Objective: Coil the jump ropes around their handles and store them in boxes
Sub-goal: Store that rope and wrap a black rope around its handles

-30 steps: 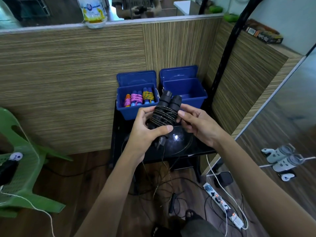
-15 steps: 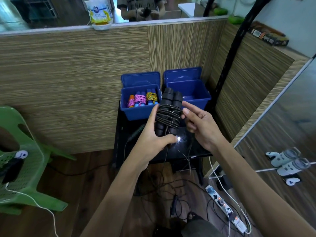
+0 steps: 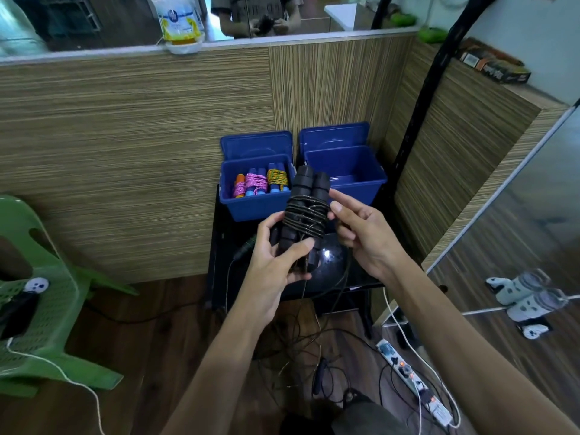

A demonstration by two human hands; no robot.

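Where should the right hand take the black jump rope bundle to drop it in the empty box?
Take the black jump rope bundle by its bare cap ends, coming from the right hand side; the left hand covers the lower ends, and the middle coils could slip.

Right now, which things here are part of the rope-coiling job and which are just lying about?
Part of the job:
- black jump rope, gripped by the left hand
- right hand, beside the coil
- left blue box with coiled ropes
- right blue box

Lying about:
- green chair
- power strip
- slippers
- black table
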